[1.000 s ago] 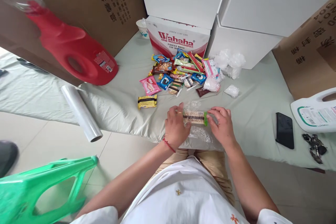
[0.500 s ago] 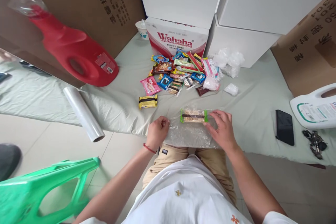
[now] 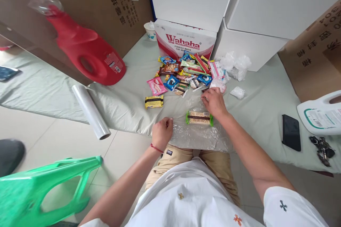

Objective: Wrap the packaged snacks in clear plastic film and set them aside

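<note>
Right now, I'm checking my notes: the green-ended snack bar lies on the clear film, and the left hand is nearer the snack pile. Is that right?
Not quite: the head view shows the right hand nearer the snack pile. The green-ended snack bar does lie on the clear film.

Right bare hand (image 3: 214,103) off the green-ended oblong snack bar (image 3: 199,117), now beyond it near the multicoloured packet pile (image 3: 192,64). Left bare hand (image 3: 162,131) shifted left, off bar. Transparent crinkled plastic film (image 3: 197,138) spread flatter.
</note>
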`<state>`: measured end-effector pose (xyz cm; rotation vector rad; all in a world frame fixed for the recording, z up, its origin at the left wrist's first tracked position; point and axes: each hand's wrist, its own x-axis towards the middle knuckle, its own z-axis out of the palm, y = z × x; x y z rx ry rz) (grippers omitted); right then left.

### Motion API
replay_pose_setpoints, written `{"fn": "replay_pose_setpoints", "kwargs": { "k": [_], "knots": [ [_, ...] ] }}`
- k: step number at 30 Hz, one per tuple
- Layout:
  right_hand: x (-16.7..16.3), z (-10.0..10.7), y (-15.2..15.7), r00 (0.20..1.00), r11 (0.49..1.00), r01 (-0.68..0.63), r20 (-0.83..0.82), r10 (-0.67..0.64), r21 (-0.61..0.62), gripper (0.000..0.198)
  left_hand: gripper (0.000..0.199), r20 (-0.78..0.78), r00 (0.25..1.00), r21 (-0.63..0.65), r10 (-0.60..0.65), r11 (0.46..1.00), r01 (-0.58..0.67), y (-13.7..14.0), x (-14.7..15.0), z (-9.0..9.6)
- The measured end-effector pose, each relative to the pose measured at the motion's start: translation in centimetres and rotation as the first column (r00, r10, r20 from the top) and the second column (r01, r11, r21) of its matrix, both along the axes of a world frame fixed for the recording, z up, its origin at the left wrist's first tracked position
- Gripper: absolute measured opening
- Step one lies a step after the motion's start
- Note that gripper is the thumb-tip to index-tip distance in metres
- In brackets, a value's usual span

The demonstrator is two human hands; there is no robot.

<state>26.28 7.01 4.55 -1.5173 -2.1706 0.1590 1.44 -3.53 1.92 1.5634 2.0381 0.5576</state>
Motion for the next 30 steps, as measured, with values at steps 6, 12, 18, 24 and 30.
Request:
{"fn": "replay_pose_setpoints", "kwargs": {
  "k": [6, 12, 18, 24, 30],
  "knots": [
    [1.1, 3.0, -1.7, 0.998, 0.991, 0.036, -0.05, -0.03, 0.128, 0.02, 0.034, 0.037, 0.999, -0.035, 0.015, 0.999, -0.014, 0.4, -0.6, -0.7],
    [5.3, 1.9, -15.6, 0.981, 0.998, -0.066, -0.184, 0.068, 0.017, 0.013, 0.028, -0.121, 0.993, 0.386, -0.007, 0.921, 0.054, -1.2, -0.3, -1.2],
    [6.0, -3.3, -23.5, 0.96, 0.981, 0.19, -0.216, -0.178, 0.036, 0.018, 0.035, -0.378, 0.876, 0.555, -0.299, 0.684, 0.473, -1.1, 1.7, 0.8],
    [3.6, -4.8, -22.8, 0.989, 0.987, 0.142, -0.044, -0.139, 0.076, 0.055, 0.053, -0.36, 0.753, 0.323, -0.55, 0.684, 0.654, 1.1, 4.3, 2.0],
    [3.7, -5.9, -21.1, 0.984, 0.985, 0.167, -0.064, -0.164, 0.043, 0.057, 0.072, -0.155, 0.853, 0.303, -0.498, 0.798, 0.521, 1.0, 2.2, 1.9]
  ]
}}
